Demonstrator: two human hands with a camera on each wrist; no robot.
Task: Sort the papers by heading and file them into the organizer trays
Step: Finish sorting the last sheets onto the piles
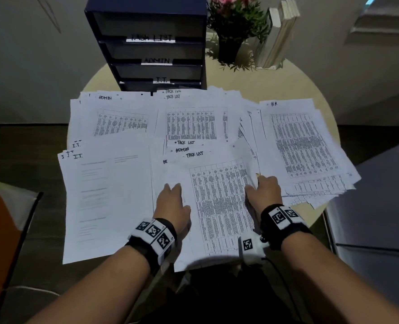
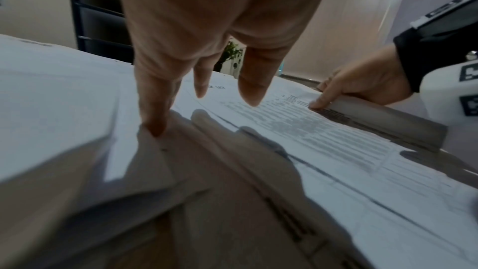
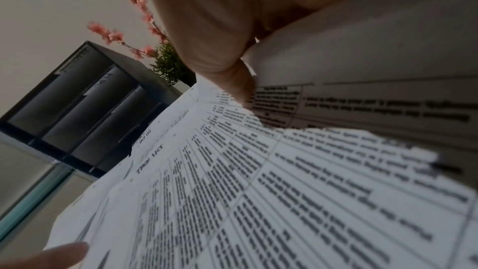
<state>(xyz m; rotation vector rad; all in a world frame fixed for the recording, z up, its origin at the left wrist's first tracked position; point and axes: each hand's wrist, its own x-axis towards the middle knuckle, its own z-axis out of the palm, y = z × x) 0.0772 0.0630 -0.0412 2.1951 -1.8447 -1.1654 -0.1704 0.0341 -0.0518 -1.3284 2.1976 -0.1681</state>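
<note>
The papers (image 1: 219, 202) lay fanned at six o'clock on the tabletop (image 1: 310, 85). Left hand (image 1: 174, 205) pressed flat, fingers straight; right hand (image 1: 265, 191) pinched their right edge. Thin, limp, probably slippery: best lifted by an edge.

Both forearms are bare, with no sleeves. Each wrist wears a black band (image 1: 151, 239) ringed by white blocks printed with black square-coded markers. A white marker-bearing camera housing (image 1: 250, 247) with a thin black cable hangs under the right wrist's band (image 1: 285, 219).
</note>
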